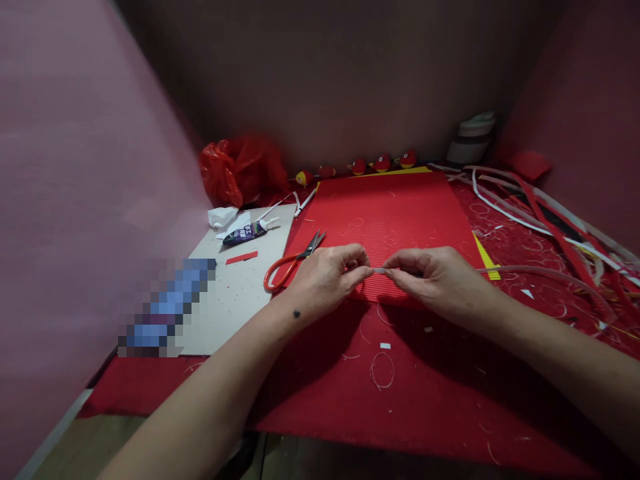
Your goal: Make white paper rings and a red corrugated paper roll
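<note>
One pale strip [379, 271], seemingly light, supple and easily creased: your left hand [327, 275] and right hand [447, 283] pinched it narrowly, suitably near its end.

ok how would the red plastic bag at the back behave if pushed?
The red plastic bag would likely be floppy: it looks like thin, crumpled film. It would probably crush or slump rather than tip or roll, having no firm edges. Probably light for its bulk too, but any contents are hidden, so that's less sure.
</note>
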`<state>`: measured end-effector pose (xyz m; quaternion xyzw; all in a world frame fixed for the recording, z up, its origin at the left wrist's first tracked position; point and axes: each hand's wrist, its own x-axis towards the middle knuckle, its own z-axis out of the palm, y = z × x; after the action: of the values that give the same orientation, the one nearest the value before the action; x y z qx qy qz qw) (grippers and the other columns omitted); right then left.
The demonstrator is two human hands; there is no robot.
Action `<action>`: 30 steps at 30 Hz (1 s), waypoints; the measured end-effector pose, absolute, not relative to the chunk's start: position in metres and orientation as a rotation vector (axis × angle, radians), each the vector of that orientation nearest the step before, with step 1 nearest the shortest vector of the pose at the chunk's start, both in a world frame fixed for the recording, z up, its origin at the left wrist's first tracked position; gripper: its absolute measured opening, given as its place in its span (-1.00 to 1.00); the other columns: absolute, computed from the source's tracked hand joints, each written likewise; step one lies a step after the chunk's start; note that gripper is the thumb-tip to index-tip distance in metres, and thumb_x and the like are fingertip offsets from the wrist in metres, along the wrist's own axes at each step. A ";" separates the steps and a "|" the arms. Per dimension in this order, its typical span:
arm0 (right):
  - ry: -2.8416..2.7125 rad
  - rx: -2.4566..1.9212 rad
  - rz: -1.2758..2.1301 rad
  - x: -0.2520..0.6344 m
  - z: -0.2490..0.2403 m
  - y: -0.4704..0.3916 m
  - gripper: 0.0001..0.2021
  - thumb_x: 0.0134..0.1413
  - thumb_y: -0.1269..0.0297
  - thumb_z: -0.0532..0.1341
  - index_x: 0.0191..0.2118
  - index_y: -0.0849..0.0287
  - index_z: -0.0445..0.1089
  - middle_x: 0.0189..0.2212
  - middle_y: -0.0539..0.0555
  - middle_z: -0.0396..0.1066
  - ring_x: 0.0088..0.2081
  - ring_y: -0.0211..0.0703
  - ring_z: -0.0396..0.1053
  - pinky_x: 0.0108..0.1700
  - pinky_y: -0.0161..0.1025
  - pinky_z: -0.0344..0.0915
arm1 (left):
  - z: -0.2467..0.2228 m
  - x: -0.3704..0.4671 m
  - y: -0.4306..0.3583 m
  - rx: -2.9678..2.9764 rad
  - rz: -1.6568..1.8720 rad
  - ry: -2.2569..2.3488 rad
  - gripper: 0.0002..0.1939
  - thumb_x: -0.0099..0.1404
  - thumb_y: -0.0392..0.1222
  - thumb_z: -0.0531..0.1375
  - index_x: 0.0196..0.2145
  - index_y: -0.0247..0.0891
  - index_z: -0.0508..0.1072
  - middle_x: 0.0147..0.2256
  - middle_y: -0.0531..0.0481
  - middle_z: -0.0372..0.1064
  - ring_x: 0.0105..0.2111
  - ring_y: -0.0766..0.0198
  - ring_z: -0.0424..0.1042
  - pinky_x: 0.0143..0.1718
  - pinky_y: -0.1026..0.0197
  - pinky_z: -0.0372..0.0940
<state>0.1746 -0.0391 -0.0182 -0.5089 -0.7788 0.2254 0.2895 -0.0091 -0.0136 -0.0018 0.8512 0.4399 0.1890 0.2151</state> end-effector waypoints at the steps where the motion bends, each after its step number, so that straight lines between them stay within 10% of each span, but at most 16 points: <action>1: -2.076 -1.356 0.602 0.174 -0.018 -0.039 -0.78 0.05 0.32 0.07 -0.36 0.19 0.46 -0.56 0.00 0.40 -0.52 -0.30 0.29 -0.47 -0.38 0.14 | -0.002 -0.009 -0.014 2.365 0.528 1.219 -0.83 0.21 -0.13 0.08 -0.40 -0.26 0.38 -0.49 0.07 0.30 -0.51 0.42 0.19 -0.48 0.35 0.08; 30: -1.910 -1.325 0.666 0.172 -0.023 -0.044 -0.83 0.00 0.31 0.09 -0.47 0.15 0.41 -0.68 -0.08 0.12 -0.61 -0.35 0.06 -0.57 -0.38 0.02 | -0.002 -0.007 -0.017 2.354 0.529 1.251 -0.87 0.21 -0.19 0.09 -0.34 -0.28 0.38 -0.46 0.04 0.34 -0.51 0.41 0.23 -0.50 0.35 0.09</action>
<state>0.1716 -0.0442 -0.0232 -0.5125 -0.7389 0.2576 0.3537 -0.0068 -0.0167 -0.0021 0.8468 0.4500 0.1904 0.2103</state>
